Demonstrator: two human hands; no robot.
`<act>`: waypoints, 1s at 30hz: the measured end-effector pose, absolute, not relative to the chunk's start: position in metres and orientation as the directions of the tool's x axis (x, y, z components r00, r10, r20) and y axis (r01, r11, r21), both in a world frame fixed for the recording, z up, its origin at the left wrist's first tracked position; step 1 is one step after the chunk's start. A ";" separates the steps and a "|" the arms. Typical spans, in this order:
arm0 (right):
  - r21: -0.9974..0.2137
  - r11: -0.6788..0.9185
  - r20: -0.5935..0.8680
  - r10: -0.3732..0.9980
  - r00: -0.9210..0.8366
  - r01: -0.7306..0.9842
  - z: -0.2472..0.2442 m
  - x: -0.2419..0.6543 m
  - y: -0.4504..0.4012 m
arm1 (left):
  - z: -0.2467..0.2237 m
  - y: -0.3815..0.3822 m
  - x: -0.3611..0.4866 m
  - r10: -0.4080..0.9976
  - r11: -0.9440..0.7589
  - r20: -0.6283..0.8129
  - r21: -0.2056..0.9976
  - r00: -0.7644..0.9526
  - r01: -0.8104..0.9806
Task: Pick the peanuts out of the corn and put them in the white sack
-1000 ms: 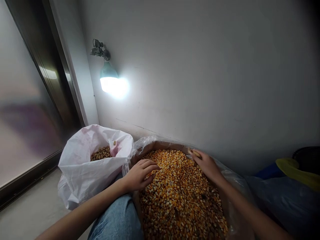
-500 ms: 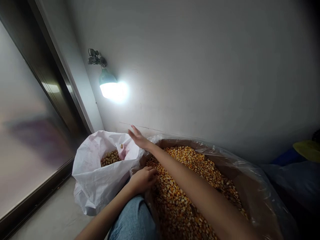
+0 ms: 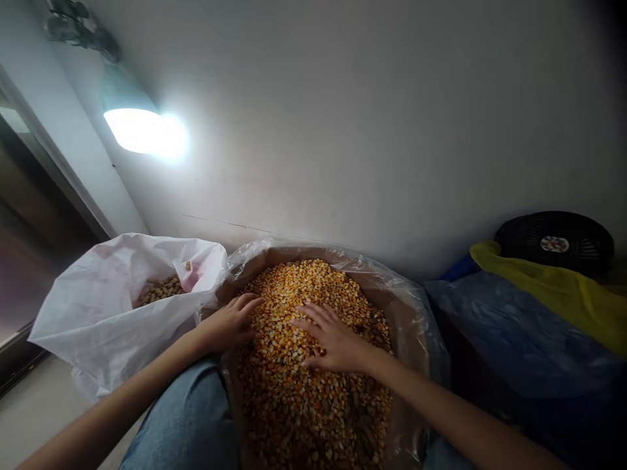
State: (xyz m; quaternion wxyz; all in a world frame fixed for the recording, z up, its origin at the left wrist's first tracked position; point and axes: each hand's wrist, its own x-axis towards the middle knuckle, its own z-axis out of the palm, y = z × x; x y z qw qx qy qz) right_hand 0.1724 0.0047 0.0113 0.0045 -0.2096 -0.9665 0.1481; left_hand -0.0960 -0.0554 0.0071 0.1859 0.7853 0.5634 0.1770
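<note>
A deep heap of yellow-orange dried corn kernels (image 3: 304, 385) fills a cardboard box lined with clear plastic (image 3: 406, 313). My left hand (image 3: 228, 323) rests at the heap's left side, fingers lightly curled and no held item visible. Spread flat, my right hand (image 3: 333, 339) lies on the kernels mid-box, holding nothing. Left of the box, a white woven sack (image 3: 93, 320) stands open, with brown peanuts (image 3: 159, 290) inside. Its folded rim hides most of them.
My jeans-covered knee (image 3: 181, 418) lies beside the box. A glowing bulb lamp (image 3: 140, 130) hangs on the white wall (image 3: 343, 130). To the right are a blue plastic sheet (image 3: 509, 333), a yellow cloth (image 3: 553, 287) and a round black object (image 3: 553, 241).
My right hand has come back from above the sack's edge and now lies flat on the kernels. The view has turned right, bringing the dark items at right into sight.
</note>
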 end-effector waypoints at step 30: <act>-0.241 0.960 -0.151 0.104 -0.983 0.139 0.027 0.190 -0.025 | 0.007 -0.047 -0.099 0.942 -0.184 -0.229 0.268 0.247 0.946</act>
